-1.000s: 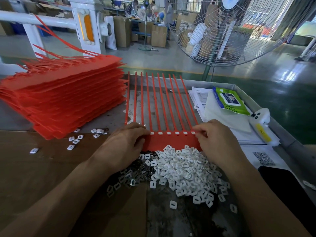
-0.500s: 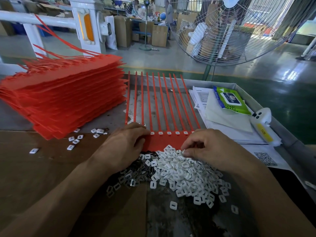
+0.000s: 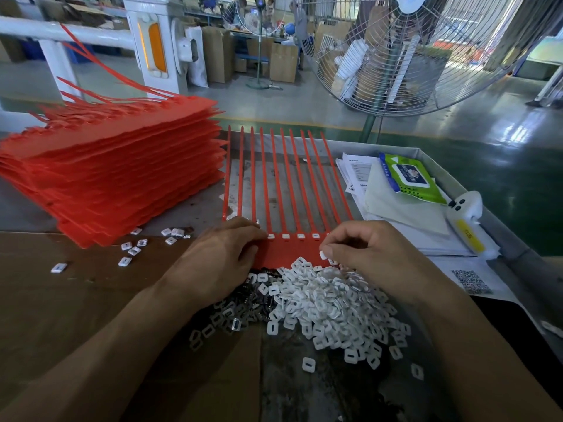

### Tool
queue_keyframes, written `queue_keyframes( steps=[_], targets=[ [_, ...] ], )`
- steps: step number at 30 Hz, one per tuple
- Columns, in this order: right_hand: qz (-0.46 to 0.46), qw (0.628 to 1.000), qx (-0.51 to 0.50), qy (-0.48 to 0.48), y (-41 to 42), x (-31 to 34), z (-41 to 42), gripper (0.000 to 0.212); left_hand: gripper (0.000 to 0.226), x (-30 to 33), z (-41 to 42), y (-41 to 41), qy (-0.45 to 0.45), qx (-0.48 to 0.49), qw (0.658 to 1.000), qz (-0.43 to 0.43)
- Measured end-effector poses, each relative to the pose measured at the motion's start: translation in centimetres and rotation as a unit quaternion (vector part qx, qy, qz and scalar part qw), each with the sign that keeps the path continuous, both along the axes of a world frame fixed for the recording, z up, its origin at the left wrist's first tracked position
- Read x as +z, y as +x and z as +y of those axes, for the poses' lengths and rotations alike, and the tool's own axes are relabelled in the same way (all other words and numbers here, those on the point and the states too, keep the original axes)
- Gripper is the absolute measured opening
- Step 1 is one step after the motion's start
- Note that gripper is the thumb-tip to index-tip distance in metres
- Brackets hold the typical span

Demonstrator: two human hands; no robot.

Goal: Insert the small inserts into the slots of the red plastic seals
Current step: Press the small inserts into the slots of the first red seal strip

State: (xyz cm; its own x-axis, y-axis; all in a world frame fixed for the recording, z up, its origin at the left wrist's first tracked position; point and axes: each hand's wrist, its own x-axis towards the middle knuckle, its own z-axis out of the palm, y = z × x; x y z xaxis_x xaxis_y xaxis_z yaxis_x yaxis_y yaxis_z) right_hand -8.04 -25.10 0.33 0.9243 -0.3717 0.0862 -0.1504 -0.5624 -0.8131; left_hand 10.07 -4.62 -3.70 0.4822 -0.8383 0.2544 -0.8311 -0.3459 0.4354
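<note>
1. a tall stack of flat red plastic seal sheets (image 3: 115, 175) is sitting at the far left, and whether its slots are filled cannot be told from here.
2. the left hand (image 3: 219, 260) is pressing, fingers loosely curled, on the left end of the red plastic seal strip with long upright tails (image 3: 286, 249).
3. four slots between the hands are already showing white inserts; the ones under the hands are hidden.
4. the right hand (image 3: 374, 257) is pinching one small white rectangular insert (image 3: 323, 254) just above the heap of loose white inserts (image 3: 332, 303), so at least one slot is probably left.
</note>
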Motion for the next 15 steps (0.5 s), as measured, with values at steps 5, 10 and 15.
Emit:
queue_keyframes(
  steps=[5, 10, 15],
  targets=[
    [-0.045, 0.989, -0.027, 0.138, 0.09, -0.14, 0.24, 0.008, 0.035, 0.06, -0.09, 0.0, -0.002, 0.001, 1.0, 0.001],
    [-0.085, 0.988, -0.002, 0.127, 0.14, -0.12, 0.41, 0.022, 0.035, 0.07, -0.02, 0.01, 0.0, 0.002, 1.0, 0.003],
    [-0.111, 0.988, -0.005, 0.111, 0.41, -0.15, 0.9, 0.031, 0.035, 0.12, -0.07, 0.01, 0.0, 0.001, 1.0, 0.001]
  ],
)
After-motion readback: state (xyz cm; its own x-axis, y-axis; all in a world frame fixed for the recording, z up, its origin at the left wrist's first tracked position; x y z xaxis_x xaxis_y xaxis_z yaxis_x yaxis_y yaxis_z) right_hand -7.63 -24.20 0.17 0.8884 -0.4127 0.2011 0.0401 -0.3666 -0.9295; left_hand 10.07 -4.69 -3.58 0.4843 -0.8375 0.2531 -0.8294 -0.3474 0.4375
